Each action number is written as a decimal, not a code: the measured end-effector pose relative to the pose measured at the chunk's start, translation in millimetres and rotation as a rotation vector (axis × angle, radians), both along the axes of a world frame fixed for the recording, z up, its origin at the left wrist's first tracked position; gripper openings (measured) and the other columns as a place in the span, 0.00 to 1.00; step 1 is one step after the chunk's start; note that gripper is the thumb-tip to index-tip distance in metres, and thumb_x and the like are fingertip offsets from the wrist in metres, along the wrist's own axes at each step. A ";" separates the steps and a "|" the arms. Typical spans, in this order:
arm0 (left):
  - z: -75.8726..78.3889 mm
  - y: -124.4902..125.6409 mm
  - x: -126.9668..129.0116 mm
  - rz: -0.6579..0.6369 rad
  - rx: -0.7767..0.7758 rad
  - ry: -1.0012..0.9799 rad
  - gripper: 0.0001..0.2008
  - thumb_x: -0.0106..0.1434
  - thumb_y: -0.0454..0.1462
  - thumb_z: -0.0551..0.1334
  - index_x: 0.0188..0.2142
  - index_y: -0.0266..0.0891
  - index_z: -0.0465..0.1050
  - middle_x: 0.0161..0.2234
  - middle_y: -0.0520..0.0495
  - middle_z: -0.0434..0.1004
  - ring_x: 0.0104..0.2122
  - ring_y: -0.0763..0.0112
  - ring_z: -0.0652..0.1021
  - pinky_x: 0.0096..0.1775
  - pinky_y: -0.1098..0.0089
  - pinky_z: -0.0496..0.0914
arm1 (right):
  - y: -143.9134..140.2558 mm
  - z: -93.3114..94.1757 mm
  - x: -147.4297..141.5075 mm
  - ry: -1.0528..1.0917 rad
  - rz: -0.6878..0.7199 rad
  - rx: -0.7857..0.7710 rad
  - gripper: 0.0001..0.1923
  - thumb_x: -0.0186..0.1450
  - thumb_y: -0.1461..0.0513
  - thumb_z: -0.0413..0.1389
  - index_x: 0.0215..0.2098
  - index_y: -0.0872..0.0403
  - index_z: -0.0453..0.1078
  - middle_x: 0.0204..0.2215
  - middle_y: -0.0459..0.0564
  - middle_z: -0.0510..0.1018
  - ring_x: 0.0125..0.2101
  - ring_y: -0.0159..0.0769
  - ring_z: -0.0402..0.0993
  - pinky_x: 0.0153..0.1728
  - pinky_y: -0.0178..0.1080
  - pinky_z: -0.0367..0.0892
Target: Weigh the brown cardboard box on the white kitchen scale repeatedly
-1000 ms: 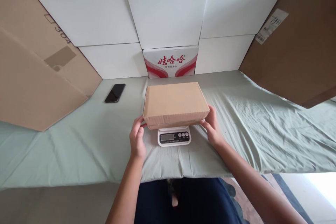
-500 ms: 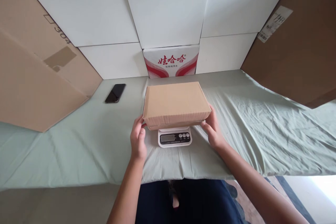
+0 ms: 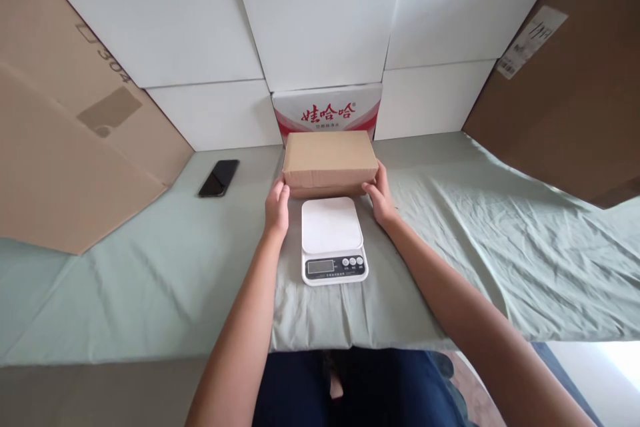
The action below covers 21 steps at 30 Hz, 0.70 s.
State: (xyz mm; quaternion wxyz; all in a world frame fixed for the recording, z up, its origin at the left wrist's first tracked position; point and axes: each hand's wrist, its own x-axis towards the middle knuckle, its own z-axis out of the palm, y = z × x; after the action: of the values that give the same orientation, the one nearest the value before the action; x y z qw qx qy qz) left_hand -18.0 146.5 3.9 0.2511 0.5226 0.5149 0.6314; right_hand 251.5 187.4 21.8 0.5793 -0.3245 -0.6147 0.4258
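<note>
A brown cardboard box (image 3: 330, 153) is held between my two hands, just behind the scale and in front of the white-and-red carton. My left hand (image 3: 277, 205) grips its left end, thumb at the near lower corner. At the right end, my right hand (image 3: 381, 197) grips it the same way. Whether the box's underside touches the cloth I cannot tell. Nearer to me lies a white digital kitchen scale (image 3: 332, 227), its top plate bare. Its small display (image 3: 321, 267) looks blank, with several round buttons to the right.
A black smartphone (image 3: 219, 178) lies on the green cloth (image 3: 150, 267) to the left. Stacked white boxes (image 3: 320, 27) and the red-printed carton (image 3: 327, 110) form a wall behind. Large cardboard sheets stand left (image 3: 60, 147) and right (image 3: 560, 100). A person's dark hair shows at the top.
Both hands have carried the cardboard box away from me, off and beyond the scale. The scale's white top plate, covered before, now shows.
</note>
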 end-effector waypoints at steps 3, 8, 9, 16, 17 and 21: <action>-9.1 0.6 -0.1 -0.007 -0.031 -0.054 0.27 0.70 0.58 0.57 0.54 0.43 0.79 0.60 0.39 0.80 0.64 0.52 0.75 0.64 0.55 0.69 | 0.1 -6.9 1.1 -0.017 0.009 -0.042 0.39 0.62 0.52 0.57 0.69 0.44 0.53 0.73 0.52 0.62 0.69 0.54 0.62 0.72 0.59 0.58; -10.6 1.2 1.0 -0.004 -0.060 -0.126 0.29 0.68 0.60 0.60 0.54 0.43 0.80 0.61 0.38 0.79 0.64 0.53 0.76 0.63 0.56 0.70 | 4.6 -6.5 1.5 -0.060 -0.002 -0.061 0.39 0.63 0.52 0.56 0.71 0.44 0.52 0.73 0.50 0.62 0.71 0.51 0.59 0.73 0.56 0.57; -10.7 1.6 1.6 -0.007 -0.069 -0.130 0.29 0.67 0.61 0.61 0.54 0.43 0.80 0.61 0.38 0.79 0.65 0.53 0.75 0.64 0.56 0.70 | 6.0 -7.1 1.4 -0.063 -0.005 -0.065 0.39 0.63 0.52 0.55 0.71 0.44 0.51 0.73 0.49 0.62 0.71 0.51 0.58 0.73 0.57 0.57; -5.5 0.5 -4.3 -0.013 -0.113 -0.264 0.35 0.66 0.63 0.60 0.58 0.41 0.78 0.68 0.35 0.72 0.70 0.49 0.71 0.65 0.54 0.69 | 10.3 -11.5 9.2 -0.023 -0.014 -0.130 0.44 0.63 0.50 0.56 0.74 0.43 0.46 0.76 0.52 0.56 0.74 0.50 0.56 0.74 0.60 0.52; -4.3 0.1 -7.1 0.003 -0.108 -0.298 0.36 0.66 0.63 0.60 0.60 0.41 0.77 0.70 0.35 0.69 0.71 0.49 0.69 0.66 0.53 0.68 | 10.2 -11.5 11.3 -0.004 -0.026 -0.144 0.45 0.63 0.49 0.57 0.74 0.43 0.45 0.77 0.53 0.54 0.75 0.50 0.54 0.75 0.60 0.51; -3.8 -0.6 -13.9 0.017 -0.133 -0.336 0.40 0.65 0.65 0.59 0.63 0.40 0.75 0.72 0.34 0.65 0.73 0.49 0.65 0.70 0.51 0.63 | 7.6 -10.3 16.0 0.013 -0.018 -0.183 0.47 0.63 0.47 0.58 0.75 0.44 0.44 0.78 0.54 0.53 0.76 0.50 0.53 0.75 0.60 0.50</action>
State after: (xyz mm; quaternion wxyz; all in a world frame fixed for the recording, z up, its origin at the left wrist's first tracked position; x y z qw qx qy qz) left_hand -32.0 145.9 0.1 0.3623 0.3876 0.5109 0.6763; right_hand 267.5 195.1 11.5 0.5552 -0.3788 -0.5663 0.4770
